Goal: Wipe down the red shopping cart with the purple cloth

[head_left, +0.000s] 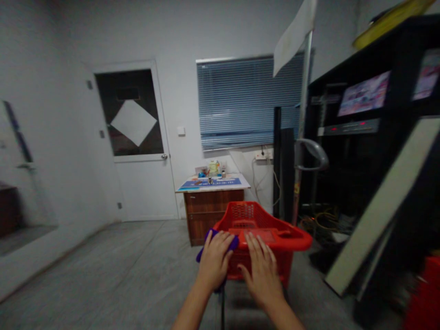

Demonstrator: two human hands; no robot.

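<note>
A red plastic shopping cart (240, 220) with a perforated basket stands right in front of me. My left hand (216, 256) rests at the left part of its near rim, fingers curled over a purple cloth (233, 243) that sticks out on both sides of the hand. Against the middle of the same rim lies my right hand (260, 261), its fingers stretched out and the thumb apart. I see nothing held in the right hand. The undersides of both hands are hidden, and so is part of the cloth.
Beyond the cart is a wooden cabinet (213, 208) with small items on top. A white door (147, 192) is at the back left. Leaning boards (381, 211) and a black rack (343, 169) stand on the right, near a metal pole (304, 96). Grey floor (137, 266) extends leftward.
</note>
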